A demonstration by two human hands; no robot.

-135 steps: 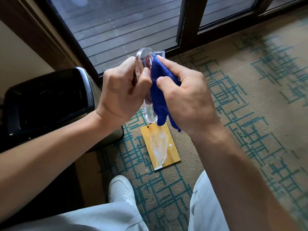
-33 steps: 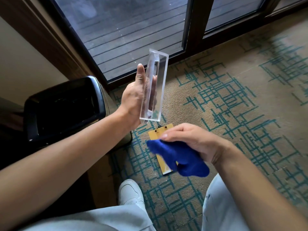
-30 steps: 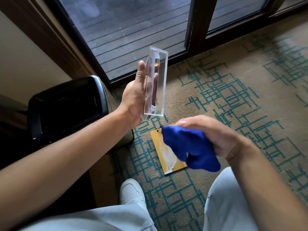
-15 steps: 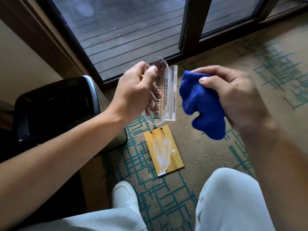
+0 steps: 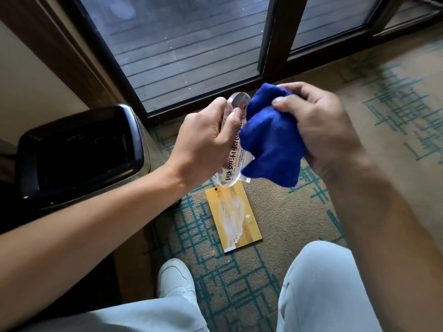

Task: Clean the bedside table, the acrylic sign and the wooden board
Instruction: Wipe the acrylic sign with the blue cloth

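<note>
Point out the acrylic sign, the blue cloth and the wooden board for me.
acrylic sign (image 5: 232, 164), head view, lower printed face.
blue cloth (image 5: 271, 137), head view, middle of the bunched fabric.
wooden board (image 5: 233, 218), head view, smeared centre.

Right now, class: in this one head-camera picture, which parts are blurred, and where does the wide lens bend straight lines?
Head view: the right hand and forearm smear with motion; the carpet pattern at far right is also soft; the wooden board and the acrylic sign lettering stay sharp; the window frame leans and splays outward.

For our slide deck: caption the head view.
Left hand holds acrylic sign; right hand presses blue cloth against it.
</note>
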